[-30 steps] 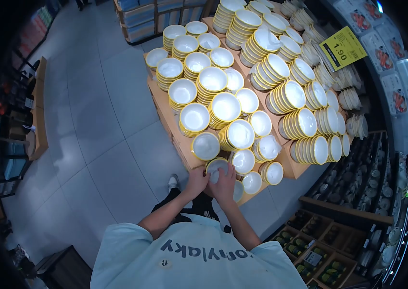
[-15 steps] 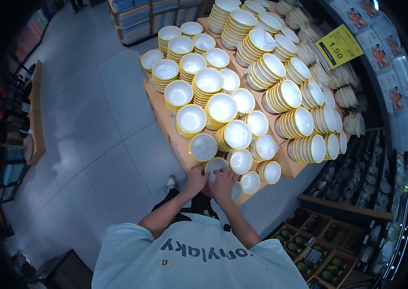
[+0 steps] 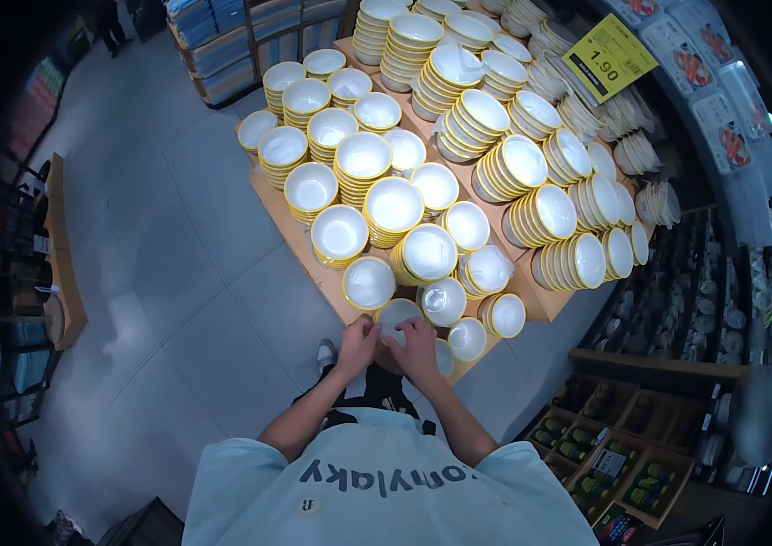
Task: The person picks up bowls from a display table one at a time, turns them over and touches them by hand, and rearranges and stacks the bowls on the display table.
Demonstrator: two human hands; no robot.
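Stacks of white bowls with yellow rims [image 3: 394, 205] cover a wooden display table [image 3: 290, 232]. At its near corner, a bowl [image 3: 398, 315] sits just in front of my hands. My left hand [image 3: 359, 344] is at the bowl's left edge, its fingers bent and pressed together; what they hold, if anything, is too small to tell. My right hand [image 3: 416, 346] is at the bowl's near right side with its fingers curled against the rim. Single bowls [image 3: 369, 283] and short stacks [image 3: 468, 338] stand close around it.
A yellow price sign [image 3: 609, 60] stands over the back right of the table. Crates of jars [image 3: 609, 462] are at the lower right, shelves [image 3: 62, 255] at the left. Folded cloths [image 3: 213, 45] fill a rack behind. A person [image 3: 111, 27] stands far back.
The view has turned, so the table and bowls sit further left in it. My left hand has drawn slightly back from the bowl, and more of the bowl shows between my hands.
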